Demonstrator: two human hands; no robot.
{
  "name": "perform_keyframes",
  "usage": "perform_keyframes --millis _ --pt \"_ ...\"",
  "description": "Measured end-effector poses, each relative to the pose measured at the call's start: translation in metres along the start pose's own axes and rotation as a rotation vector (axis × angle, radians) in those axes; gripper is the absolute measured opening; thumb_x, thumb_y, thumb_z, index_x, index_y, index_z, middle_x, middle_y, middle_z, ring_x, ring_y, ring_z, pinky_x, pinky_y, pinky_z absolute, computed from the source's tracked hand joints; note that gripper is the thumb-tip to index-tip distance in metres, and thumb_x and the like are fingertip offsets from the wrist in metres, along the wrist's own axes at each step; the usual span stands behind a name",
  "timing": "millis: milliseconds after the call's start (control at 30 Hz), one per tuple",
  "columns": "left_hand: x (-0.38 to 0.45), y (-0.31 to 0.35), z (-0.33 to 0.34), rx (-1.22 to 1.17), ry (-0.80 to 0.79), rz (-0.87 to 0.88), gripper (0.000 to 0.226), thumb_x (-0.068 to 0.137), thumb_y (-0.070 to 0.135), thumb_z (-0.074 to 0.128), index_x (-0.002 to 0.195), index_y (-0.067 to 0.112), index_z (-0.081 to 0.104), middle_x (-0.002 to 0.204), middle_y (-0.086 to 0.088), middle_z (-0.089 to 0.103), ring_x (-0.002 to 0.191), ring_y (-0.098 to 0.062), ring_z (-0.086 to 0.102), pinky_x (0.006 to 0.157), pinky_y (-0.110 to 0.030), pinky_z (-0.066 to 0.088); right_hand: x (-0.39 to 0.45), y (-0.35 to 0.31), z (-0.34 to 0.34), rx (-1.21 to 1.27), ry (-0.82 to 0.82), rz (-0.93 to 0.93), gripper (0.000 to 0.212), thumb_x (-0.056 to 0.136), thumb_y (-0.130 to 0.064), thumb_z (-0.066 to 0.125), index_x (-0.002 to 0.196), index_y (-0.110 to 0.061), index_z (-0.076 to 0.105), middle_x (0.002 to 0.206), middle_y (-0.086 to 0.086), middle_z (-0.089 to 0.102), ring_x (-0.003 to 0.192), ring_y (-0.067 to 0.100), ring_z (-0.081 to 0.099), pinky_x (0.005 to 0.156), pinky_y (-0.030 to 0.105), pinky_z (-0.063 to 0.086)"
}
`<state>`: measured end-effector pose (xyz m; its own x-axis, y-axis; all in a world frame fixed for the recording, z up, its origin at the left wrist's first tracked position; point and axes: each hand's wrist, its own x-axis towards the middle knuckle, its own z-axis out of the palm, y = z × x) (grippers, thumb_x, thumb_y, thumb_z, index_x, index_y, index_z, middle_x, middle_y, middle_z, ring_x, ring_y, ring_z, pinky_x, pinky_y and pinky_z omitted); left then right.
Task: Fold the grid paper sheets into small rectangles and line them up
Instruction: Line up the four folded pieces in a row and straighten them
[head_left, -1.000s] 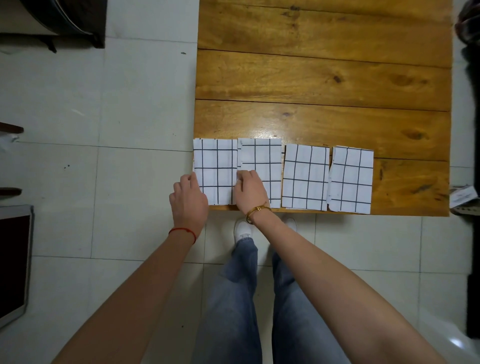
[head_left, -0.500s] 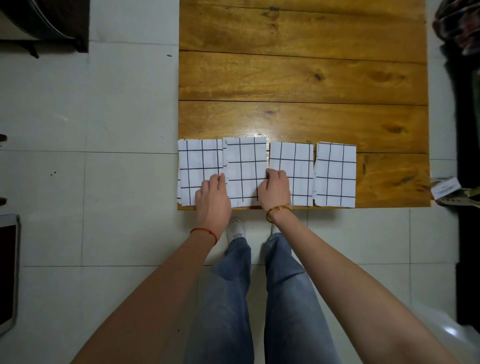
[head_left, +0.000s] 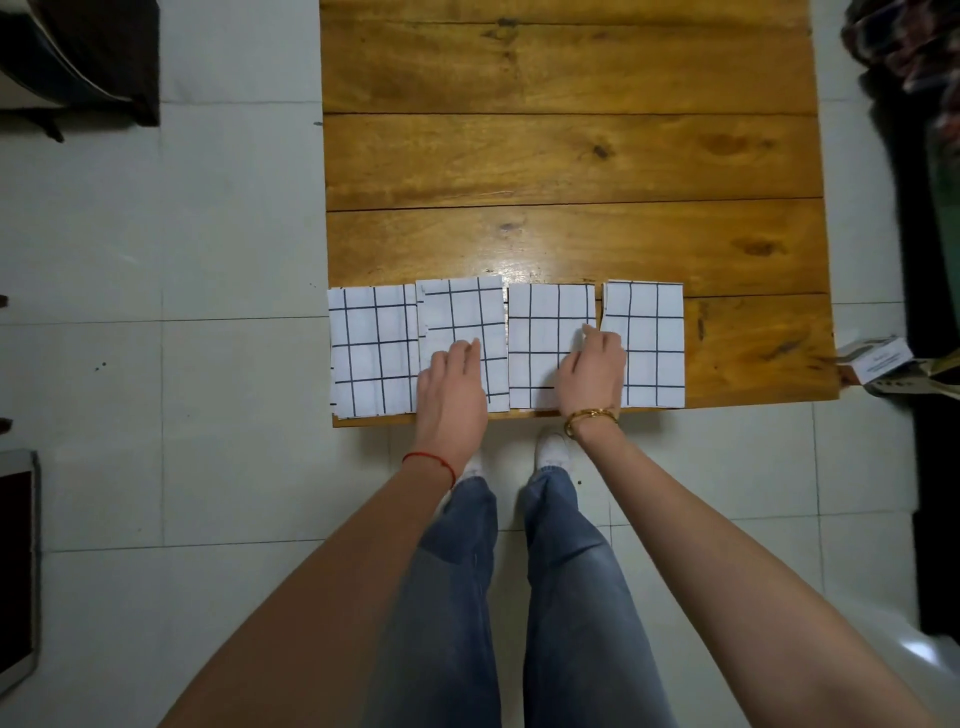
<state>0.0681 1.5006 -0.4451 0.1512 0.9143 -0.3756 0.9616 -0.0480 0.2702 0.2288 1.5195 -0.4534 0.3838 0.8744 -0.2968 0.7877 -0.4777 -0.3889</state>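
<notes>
While four folded grid papers line the wooden table's near edge, left hand and right hand press flat-fingered on the middle two

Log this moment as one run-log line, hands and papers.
papers: four folded grid papers in row on table near edge | left hand: flat on second | right hand: on third
</notes>
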Motion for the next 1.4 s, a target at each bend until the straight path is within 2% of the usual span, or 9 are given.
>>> perform_keyframes --millis 167,367,600,700,833,1000,1100,1267,1400 --pt "0.007 0.033 0.013 0.044 -0.047 0.006 0.066 0.091 0.005 0.048 0.151 0.009 0.023 0.144 -0.008 0.038 0.122 -0.024 0.041 0.098 -0.033 0.037 0.017 0.030 -0.012 -0.084 -0.084 0.005 0.035 0.094 -0.008 0.039 0.127 -0.004 0.050 0.122 0.018 0.048 0.109 0.032 0.048 0.088 0.038 0.043" --pt "0.010 0.050 0.028 0.116 -0.097 -0.076 0.069 0.092 0.007 0.049 0.152 0.006 0.014 0.149 -0.011 0.030 0.127 -0.025 0.039 0.101 -0.035 0.038 0.015 0.040 -0.010 -0.117 -0.193 -0.123 0.038 0.095 -0.010 0.039 0.133 -0.003 0.045 0.125 0.017 0.046 0.110 0.030 0.047 0.091 0.039 0.044" --pt "0.009 0.055 0.030 0.162 -0.114 -0.101 0.078 0.089 0.009 0.056 0.153 0.006 0.011 0.151 -0.010 0.026 0.128 -0.024 0.037 0.102 -0.034 0.038 0.016 0.045 -0.012 -0.087 -0.196 -0.184 0.043 0.096 -0.011 0.039 0.138 -0.004 0.041 0.124 0.016 0.046 0.107 0.028 0.049 0.090 0.035 0.045" --pt "0.008 0.061 0.028 0.156 -0.068 -0.093 0.076 0.090 0.007 0.054 0.153 0.007 0.010 0.151 -0.010 0.026 0.128 -0.024 0.037 0.104 -0.034 0.037 0.021 0.056 -0.023 -0.043 -0.095 -0.188 0.038 0.093 -0.008 0.041 0.130 -0.004 0.048 0.119 0.016 0.049 0.104 0.028 0.050 0.087 0.035 0.045" --pt "0.006 0.087 0.027 0.120 -0.038 0.020 0.073 0.090 0.002 0.052 0.153 0.008 0.014 0.151 -0.009 0.029 0.130 -0.023 0.037 0.106 -0.034 0.035 0.033 0.082 -0.040 -0.060 0.046 -0.078 0.038 0.091 -0.006 0.043 0.129 -0.003 0.048 0.120 0.018 0.049 0.108 0.030 0.047 0.089 0.036 0.040" --pt "0.006 0.127 0.039 0.080 -0.087 0.073 0.069 0.089 0.002 0.050 0.151 0.009 0.021 0.150 -0.008 0.033 0.124 -0.024 0.042 0.100 -0.034 0.038 0.050 0.113 -0.053 -0.136 -0.011 0.068 0.043 0.091 -0.018 0.052 0.131 -0.004 0.044 0.128 0.019 0.044 0.115 0.032 0.044 0.096 0.039 0.040" --pt "0.008 0.137 0.046 0.080 -0.119 0.052 0.070 0.088 0.005 0.055 0.150 0.009 0.024 0.146 -0.008 0.037 0.119 -0.023 0.045 0.095 -0.034 0.040 0.056 0.124 -0.055 -0.143 -0.087 0.038 0.053 0.090 -0.021 0.057 0.136 -0.005 0.039 0.132 0.019 0.040 0.120 0.031 0.041 0.100 0.039 0.039" --pt "0.011 0.143 0.052 0.125 -0.137 0.022 0.070 0.086 0.007 0.059 0.148 0.007 0.028 0.143 -0.009 0.041 0.115 -0.024 0.048 0.091 -0.034 0.043 0.059 0.130 -0.052 -0.073 -0.150 -0.051 0.053 0.088 -0.015 0.057 0.138 -0.006 0.038 0.132 0.017 0.039 0.123 0.030 0.039 0.103 0.036 0.037" --pt "0.010 0.142 0.054 0.134 -0.103 0.016 0.067 0.078 0.007 0.067 0.141 0.006 0.044 0.131 -0.009 0.053 0.102 -0.022 0.055 0.081 -0.032 0.047 0.058 0.131 -0.052 -0.048 -0.154 -0.098 0.055 0.088 -0.013 0.056 0.139 -0.006 0.038 0.130 0.016 0.041 0.121 0.029 0.040 0.104 0.036 0.038"
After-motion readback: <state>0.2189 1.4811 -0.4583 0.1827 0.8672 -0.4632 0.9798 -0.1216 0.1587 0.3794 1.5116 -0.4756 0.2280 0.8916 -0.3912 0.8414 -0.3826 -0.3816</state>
